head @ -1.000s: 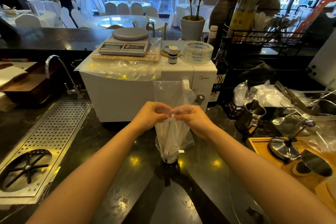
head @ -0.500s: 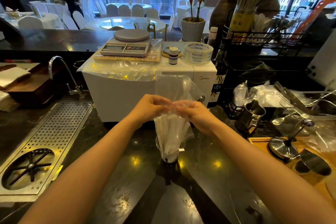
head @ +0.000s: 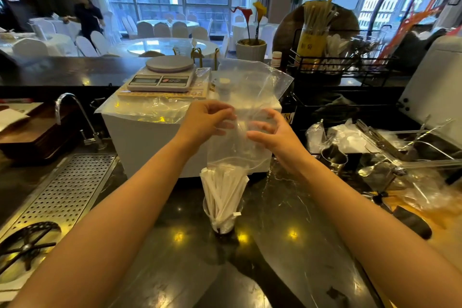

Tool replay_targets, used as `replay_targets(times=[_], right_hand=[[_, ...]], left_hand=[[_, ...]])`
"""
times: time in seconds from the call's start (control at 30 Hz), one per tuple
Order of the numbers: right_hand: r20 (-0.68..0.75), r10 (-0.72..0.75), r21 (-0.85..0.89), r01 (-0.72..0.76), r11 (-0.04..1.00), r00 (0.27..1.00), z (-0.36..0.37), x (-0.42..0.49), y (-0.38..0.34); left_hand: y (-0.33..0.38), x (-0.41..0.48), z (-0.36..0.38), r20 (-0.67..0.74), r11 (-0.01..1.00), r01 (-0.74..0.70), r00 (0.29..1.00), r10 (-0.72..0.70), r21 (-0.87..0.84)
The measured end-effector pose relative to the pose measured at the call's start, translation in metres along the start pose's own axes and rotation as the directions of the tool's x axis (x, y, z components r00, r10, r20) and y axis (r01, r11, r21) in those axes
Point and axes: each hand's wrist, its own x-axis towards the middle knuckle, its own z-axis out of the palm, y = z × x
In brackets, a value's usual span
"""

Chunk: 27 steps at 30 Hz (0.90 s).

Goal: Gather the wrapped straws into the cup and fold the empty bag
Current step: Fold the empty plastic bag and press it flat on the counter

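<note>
A bundle of white wrapped straws (head: 223, 192) stands upright in a clear cup (head: 223, 222) on the dark counter. Above them hangs a clear plastic bag (head: 252, 87), lifted so its lower edge still brushes the straw tops. My left hand (head: 207, 120) pinches the bag's left side between thumb and fingers. My right hand (head: 275, 132) is at the bag's right side with its fingers spread and curled; whether they grip the plastic is unclear.
A white appliance (head: 150, 142) with a kitchen scale (head: 162, 75) stands just behind the cup. A perforated metal drain tray (head: 62, 195) and tap (head: 72, 117) lie left. Metal jugs, spoons and loose plastic crowd the right (head: 375, 157). A person moves in the far dining room.
The bag has been pulled upward off the straws, which now stand bare in the cup. Both hands rose and drew apart; the right hand's fingers opened.
</note>
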Motion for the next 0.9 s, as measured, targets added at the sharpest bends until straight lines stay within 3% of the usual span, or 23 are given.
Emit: replay_targets(times=[0.27,0.43,0.57,0.9], right_hand=[[-0.019,0.023,0.003,-0.023,1.0,1.0,-0.032,-0.022,0.0],[-0.042,0.099,-0.092,-0.103,0.99,0.994,-0.051,-0.038,0.005],[-0.118,0.11,-0.151,-0.128,0.98,0.987,-0.065,-0.048,0.009],[-0.357,0.143,-0.058,-0.175,0.983,0.923,-0.115,-0.084,0.049]], left_hand=[[-0.002,0.005,0.041,-0.097,0.995,0.017,0.995,-0.027,-0.103],[-0.015,0.009,0.065,-0.152,0.988,0.052,0.986,-0.074,-0.144],[-0.025,0.011,0.082,-0.177,0.984,0.078,0.979,-0.106,-0.159],[-0.051,0.001,0.131,-0.177,0.98,0.156,0.968,-0.177,-0.124]])
